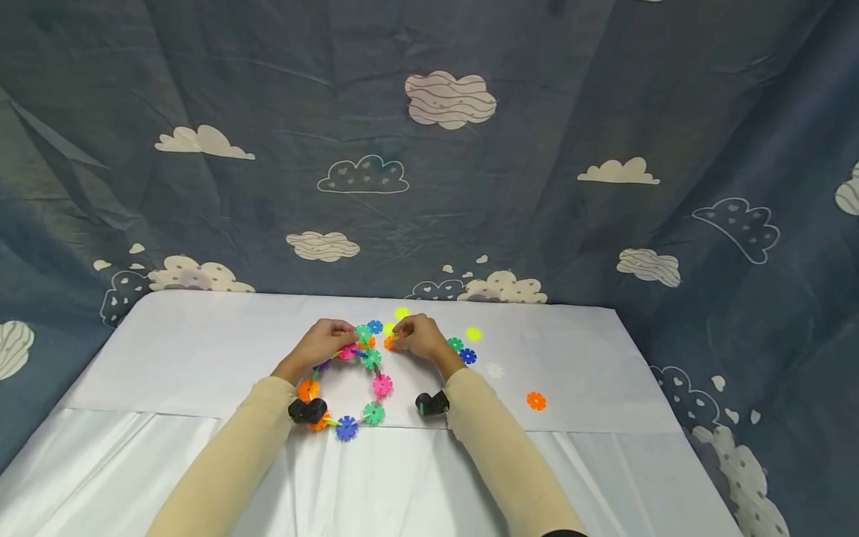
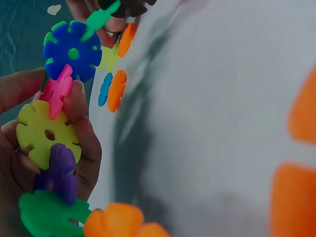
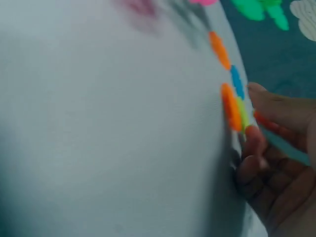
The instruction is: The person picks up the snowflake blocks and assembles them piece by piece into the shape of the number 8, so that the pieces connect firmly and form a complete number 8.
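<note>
A ring-shaped chain of interlocking flower-shaped plastic discs (image 1: 382, 385) is partly raised above the white table. My left hand (image 1: 324, 341) holds it at its far side, the thumb and fingers around a pink disc (image 2: 58, 93) and a yellow disc (image 2: 47, 133). A blue disc (image 2: 72, 51) hangs in the chain just past the fingertips. My right hand (image 1: 419, 337) is over the table to the right of the chain, thumb and fingers apart. Beside its fingertips lie a loose orange disc (image 3: 230, 106) and a yellow-green disc (image 3: 242, 113).
Other loose discs lie around: a blue one (image 1: 375, 327), a yellow one (image 1: 473, 334), a green one (image 1: 455, 344), a dark blue one (image 1: 468, 356), a white one (image 1: 494, 371) and an orange one (image 1: 536, 401). A cloud-patterned curtain (image 1: 523, 224) hangs behind the white table (image 1: 604, 373).
</note>
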Motion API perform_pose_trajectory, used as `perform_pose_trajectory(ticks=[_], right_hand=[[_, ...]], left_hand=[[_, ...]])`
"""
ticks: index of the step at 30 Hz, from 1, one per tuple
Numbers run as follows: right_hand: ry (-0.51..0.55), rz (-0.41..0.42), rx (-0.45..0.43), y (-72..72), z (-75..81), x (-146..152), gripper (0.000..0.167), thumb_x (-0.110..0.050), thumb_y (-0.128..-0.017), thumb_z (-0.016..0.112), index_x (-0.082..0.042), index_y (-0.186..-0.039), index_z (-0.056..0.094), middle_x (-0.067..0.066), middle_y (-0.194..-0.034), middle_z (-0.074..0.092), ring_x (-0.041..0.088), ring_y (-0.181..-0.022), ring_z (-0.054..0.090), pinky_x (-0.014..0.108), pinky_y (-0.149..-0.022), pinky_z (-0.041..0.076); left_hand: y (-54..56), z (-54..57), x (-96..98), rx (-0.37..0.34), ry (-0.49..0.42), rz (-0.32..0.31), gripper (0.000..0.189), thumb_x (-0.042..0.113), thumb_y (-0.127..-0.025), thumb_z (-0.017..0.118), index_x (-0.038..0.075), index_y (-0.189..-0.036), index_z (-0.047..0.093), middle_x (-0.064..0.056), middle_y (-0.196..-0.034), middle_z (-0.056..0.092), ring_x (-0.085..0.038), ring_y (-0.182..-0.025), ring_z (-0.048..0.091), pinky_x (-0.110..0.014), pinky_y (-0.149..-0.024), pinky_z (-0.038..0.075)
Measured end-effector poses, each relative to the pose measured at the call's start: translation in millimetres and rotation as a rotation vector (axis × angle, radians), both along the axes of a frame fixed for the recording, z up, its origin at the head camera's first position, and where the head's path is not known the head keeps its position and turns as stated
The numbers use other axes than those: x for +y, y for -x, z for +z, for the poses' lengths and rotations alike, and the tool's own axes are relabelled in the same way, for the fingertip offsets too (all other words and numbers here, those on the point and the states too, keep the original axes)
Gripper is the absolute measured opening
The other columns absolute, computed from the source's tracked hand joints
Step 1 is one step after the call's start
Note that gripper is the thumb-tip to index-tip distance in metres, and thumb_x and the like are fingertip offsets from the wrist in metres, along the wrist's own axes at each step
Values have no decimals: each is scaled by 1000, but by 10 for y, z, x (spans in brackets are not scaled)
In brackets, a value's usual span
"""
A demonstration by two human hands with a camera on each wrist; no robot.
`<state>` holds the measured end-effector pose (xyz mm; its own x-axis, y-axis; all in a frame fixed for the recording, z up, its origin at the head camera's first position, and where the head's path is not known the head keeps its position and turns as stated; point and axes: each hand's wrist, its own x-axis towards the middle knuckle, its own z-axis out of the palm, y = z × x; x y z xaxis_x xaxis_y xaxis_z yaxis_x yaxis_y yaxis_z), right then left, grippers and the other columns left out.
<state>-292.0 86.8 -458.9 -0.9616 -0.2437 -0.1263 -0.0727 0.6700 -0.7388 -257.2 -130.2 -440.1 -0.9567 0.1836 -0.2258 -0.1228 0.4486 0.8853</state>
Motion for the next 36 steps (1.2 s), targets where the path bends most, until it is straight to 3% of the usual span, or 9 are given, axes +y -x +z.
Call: perform_pose_trajectory(ticks=[4,8,11,16,21,26,29,33,36], right_hand=[[-85,37,9,-6,-50,-16,24,-15,-77,82,-4,-95,71,3,-81,58,16,-76,50,24,-70,45],[-58,28,38,-5,-68,-20,21,-9,-76,82,-4,-91,68,3,-80,58,15,-76,51,24,-71,45],[93,-6,-6,-5,-86,12,20,-2,-76,80,-1,-90,67,3,-75,59,13,-67,53,21,-63,47],[479,-48,-162,12,-105,76,18,10,-82,69,8,-100,66,6,-72,65,13,-52,59,24,-49,52],[723,-11,-199,89,10,28,20,3,-92,60,14,-109,62,11,-87,68,13,-65,65,28,-67,57],[737,26,-188,125,185,-83,26,-6,-99,52,16,-110,58,12,-92,64,10,-71,64,28,-77,56],[708,37,-160,139,243,-145,27,-7,-99,52,17,-109,57,8,-86,63,9,-68,63,38,-84,55],[703,54,-117,155,254,-196,25,-6,-99,52,17,-106,59,6,-81,63,9,-65,62,39,-81,56],[696,82,-101,158,244,-219,24,-5,-99,52,17,-104,59,5,-82,63,9,-67,62,31,-75,56]], left_hand=[[27,-11,6,9,-9,-14,27,18,-94,63,-3,-111,62,-3,-86,63,-13,-76,53,-25,-68,46],[69,-17,26,16,-3,-4,26,19,-94,63,-2,-109,62,-3,-86,63,-13,-76,52,-24,-68,45],[82,-27,43,-4,3,6,26,21,-95,62,-1,-110,62,-5,-91,65,-13,-78,54,-24,-70,47],[65,-30,66,-23,-16,19,26,20,-96,61,-2,-112,61,-8,-97,67,-12,-79,57,-24,-71,50],[58,-3,74,-11,-78,34,29,17,-95,60,-5,-115,59,-9,-94,68,-9,-71,59,-23,-66,52],[63,-1,73,-29,-122,39,31,15,-96,59,-7,-118,58,-6,-88,68,-8,-61,61,-24,-61,54],[63,-2,81,-44,-154,45,31,14,-96,59,-8,-118,58,-5,-86,67,-9,-59,62,-27,-61,56],[52,14,92,-52,-169,46,31,14,-97,59,-7,-118,58,-6,-86,68,-10,-60,63,-30,-62,57],[48,20,96,-48,-165,42,30,15,-97,59,-7,-118,59,-6,-86,68,-11,-61,63,-30,-63,57]])
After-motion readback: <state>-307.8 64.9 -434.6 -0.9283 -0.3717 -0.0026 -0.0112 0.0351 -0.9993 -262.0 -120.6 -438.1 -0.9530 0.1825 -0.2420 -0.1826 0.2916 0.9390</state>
